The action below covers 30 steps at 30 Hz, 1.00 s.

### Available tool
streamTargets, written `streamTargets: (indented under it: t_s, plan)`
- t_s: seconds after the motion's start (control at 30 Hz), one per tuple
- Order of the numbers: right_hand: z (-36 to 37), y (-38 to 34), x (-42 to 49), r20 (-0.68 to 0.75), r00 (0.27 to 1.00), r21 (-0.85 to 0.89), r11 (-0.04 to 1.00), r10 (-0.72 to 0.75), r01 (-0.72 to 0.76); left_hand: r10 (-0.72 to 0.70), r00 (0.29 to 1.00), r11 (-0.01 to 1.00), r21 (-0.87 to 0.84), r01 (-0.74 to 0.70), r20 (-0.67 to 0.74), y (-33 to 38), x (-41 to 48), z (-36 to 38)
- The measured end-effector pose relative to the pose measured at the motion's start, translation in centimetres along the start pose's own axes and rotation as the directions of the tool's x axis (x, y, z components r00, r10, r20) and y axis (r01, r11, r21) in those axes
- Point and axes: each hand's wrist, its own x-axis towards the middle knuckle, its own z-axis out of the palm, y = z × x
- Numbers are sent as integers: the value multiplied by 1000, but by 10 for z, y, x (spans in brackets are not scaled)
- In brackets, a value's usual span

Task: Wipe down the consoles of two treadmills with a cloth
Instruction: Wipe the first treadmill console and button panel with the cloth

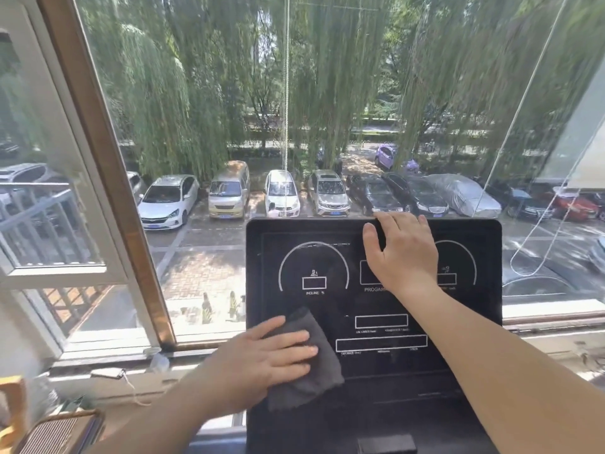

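Dark grey folded cloth [304,365] lies pressed flat on the lower-left part of the glossy black treadmill console [373,322], pinned under the left hand [262,362], fingers [294,350] spread open on top, not clenched. Right hand [401,253] rests open-palmed at the console's top edge, fingers draped over the rim, probably steadying it. Step in hand: wiping the first console, lower left. Next move likely calls for sweeping right across the display boxes. Count: one cloth, one console visible, two hands.

dark grey cloth [307,371], black console [465,339]
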Motion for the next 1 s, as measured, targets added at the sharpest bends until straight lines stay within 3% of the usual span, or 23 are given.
streamTargets:
  t_s: [0.03,0.1,0.2,0.3,0.33,0.37,0.43,0.47,0.53,0.57,0.63,0.7,0.73,0.8,0.83,0.87,0.9,0.93,1.0]
  plan:
    - [0,0,0,-3,1000,0,1000,-4,4,-14,1000,999,34,14,-27,-22,0,-9]
    - [1,0,1,-10,1000,1,1000,-14,14,-222,966,973,30,228,-129,-65,4,-31]
    - [3,0,1,-20,1000,-5,1000,-16,16,-585,768,811,-191,553,-261,-83,23,-49]
    - [6,2,1,-55,998,-8,999,-32,31,-775,566,631,-370,682,-280,-40,51,-34]
    - [7,2,1,-68,997,-5,999,-39,39,-772,576,635,-366,681,-268,-20,55,-25]
    - [8,2,0,-78,996,-5,999,-45,45,-719,649,694,-317,647,-249,-3,55,-16]
    - [9,3,0,-80,996,-10,999,-48,48,-453,879,889,-154,432,-151,21,47,-1]
    - [9,4,0,-77,996,-10,999,-50,50,-273,958,960,-90,265,-84,27,42,3]
    - [9,5,-1,-80,995,-7,998,-57,57,10,1000,998,-69,-8,26,18,32,-2]
    - [9,6,0,-88,994,-3,998,-63,63,68,996,996,-59,-64,58,4,29,-8]
    - [9,8,0,-102,991,6,996,-84,85,13,999,1000,21,-14,48,-30,24,-24]
    - [11,11,0,-113,990,5,996,-90,91,-206,975,976,58,211,-87,-60,21,-36]
    - [13,12,0,-117,989,4,996,-88,89,-353,919,933,12,361,-175,-65,24,-39]
    - [16,12,1,-132,987,9,996,-88,90,-649,705,758,-162,632,-287,-49,45,-41]
    - [17,11,1,-144,985,16,996,-90,93,-750,591,658,-243,713,-296,-32,60,-38]
    - [18,11,0,-154,984,27,995,-93,98,-801,523,595,-289,750,-291,-12,73,-32]
    - [17,11,0,-154,983,41,994,-98,105,-796,535,603,-292,743,-282,6,83,-25]
    - [15,14,0,-142,984,61,992,-105,115,-734,624,679,-250,690,-269,21,90,-18]
    - [8,28,3,-87,983,117,978,-162,172,-430,883,903,-70,424,-187,35,93,-13]
